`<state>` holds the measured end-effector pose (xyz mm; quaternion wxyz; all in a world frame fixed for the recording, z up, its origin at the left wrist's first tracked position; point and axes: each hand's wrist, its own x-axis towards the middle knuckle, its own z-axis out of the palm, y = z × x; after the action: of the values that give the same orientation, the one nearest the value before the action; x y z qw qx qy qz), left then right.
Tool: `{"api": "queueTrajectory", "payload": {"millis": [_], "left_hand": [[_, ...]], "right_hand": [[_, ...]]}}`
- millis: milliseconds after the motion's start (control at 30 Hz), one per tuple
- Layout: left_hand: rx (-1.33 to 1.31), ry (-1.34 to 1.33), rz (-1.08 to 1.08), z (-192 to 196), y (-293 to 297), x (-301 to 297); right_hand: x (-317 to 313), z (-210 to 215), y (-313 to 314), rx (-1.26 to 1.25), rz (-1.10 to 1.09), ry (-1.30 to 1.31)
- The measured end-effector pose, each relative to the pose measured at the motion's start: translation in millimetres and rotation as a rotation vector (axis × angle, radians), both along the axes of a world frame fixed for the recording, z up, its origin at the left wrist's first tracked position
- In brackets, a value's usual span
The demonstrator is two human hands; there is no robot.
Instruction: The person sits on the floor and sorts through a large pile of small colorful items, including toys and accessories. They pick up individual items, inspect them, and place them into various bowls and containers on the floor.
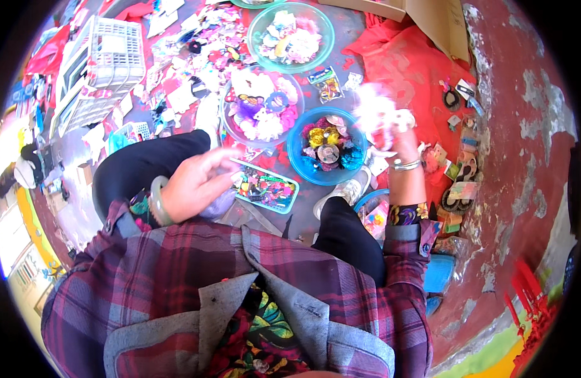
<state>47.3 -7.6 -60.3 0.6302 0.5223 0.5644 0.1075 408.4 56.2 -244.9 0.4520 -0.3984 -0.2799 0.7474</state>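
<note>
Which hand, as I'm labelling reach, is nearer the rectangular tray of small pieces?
Left. The left hand is beside the tray's left end; the right hand is farther off, beyond the blue bowl to the right.

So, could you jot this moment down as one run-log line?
Left hand: open, seemingly empty, by tray | Right hand: holding white bundle, details washed out | Nearby: blue bowl

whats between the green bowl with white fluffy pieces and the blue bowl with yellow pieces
In the head view, a small packet with yellowish contents lies between the green bowl and the blue bowl.
</note>
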Motion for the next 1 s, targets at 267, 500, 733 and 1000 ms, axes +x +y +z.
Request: {"api": "queueTrajectory", "payload": {"millis": [267, 500, 733, 1000], "left_hand": [[-0.238, -0.373, 0.226, -12.3, -0.3, 24.5], [-0.435, -0.576, 0.514, -23.2, -3.3, 17.1], [-0.353, -0.602, 0.655, -17.5, -0.3, 16.4], [-0.218, -0.601, 0.719, -15.6, 5.2, 17.8]], "right_hand": [[-117.8, 81.3, -23.0, -0.056, 0.718, 0.281], [-103.6, 90.4, -23.2, -0.196, 0.622, 0.317], [-110.4, 100.1, -25.7, -0.231, 0.472, 0.327], [-112.9, 93.1, -25.4, -0.229, 0.458, 0.530]]}}
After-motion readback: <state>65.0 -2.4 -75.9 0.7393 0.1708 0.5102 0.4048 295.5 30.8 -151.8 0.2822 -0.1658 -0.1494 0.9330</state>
